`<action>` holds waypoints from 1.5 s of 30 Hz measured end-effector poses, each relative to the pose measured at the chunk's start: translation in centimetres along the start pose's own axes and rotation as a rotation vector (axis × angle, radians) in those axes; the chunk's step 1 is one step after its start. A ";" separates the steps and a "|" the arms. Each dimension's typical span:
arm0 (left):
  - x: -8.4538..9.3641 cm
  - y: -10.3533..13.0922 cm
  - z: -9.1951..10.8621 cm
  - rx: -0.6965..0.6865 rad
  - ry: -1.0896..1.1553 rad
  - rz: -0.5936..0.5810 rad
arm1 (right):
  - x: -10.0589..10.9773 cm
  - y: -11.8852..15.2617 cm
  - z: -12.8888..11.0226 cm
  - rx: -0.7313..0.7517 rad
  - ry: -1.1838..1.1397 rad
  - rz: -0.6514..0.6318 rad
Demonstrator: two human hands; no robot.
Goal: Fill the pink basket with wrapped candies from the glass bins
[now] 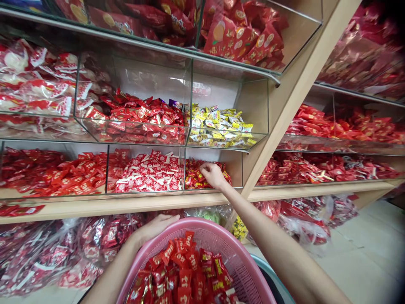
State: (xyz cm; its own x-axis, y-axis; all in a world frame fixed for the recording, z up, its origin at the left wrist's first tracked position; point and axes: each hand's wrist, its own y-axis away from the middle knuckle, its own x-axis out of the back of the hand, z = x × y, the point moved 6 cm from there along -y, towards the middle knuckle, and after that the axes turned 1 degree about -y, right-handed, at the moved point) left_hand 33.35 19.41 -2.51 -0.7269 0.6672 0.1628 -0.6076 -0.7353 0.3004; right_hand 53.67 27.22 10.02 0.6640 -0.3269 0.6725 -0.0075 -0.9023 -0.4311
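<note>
A pink plastic basket [202,223] with perforated sides stands low in front of me. Inside it are many small wrapped candies [186,276], mostly red with gold or yellow print. My left hand [158,228] grips the basket's far-left rim; part of its grip is hidden. Up at the lower shelf, my right hand [214,174] is in a bin of red-and-yellow wrapped candies [193,176]. Its fingers are curled together at the candies, and what lies between them is too small to make out.
Beside that bin are red-and-white candies [150,171]. Yellow-and-white candies [220,120] fill part of the clear bin above. A slanting wooden divider [297,99] rises at right. Bagged candies [57,257] lie under the wooden shelf edge [82,205]. A teal rim [270,270] shows behind the basket.
</note>
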 end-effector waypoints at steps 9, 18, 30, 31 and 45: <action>0.3 -0.2 -0.3 -0.048 0.023 -0.027 | -0.5 1.5 -1.7 0.213 0.147 -0.030; 0.4 -0.4 -0.9 -0.011 0.031 -0.004 | -2.9 1.2 -3.3 0.300 0.300 -0.373; 0.7 0.0 -0.7 -0.002 0.003 0.019 | -1.4 0.8 -2.6 0.220 0.006 -0.143; 0.7 0.0 -0.7 -0.007 0.006 0.015 | -0.9 0.6 -2.1 0.190 -0.098 -0.079; 0.4 0.1 -0.6 -0.025 0.029 -0.002 | 0.6 1.9 -1.2 -0.179 0.482 0.048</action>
State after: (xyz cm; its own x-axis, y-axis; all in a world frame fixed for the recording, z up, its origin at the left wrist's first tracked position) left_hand 32.80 19.56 -3.00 -0.7345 0.6650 0.1352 -0.6164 -0.7371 0.2770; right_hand 53.12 25.02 10.33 0.2405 -0.4238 0.8732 -0.1852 -0.9032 -0.3873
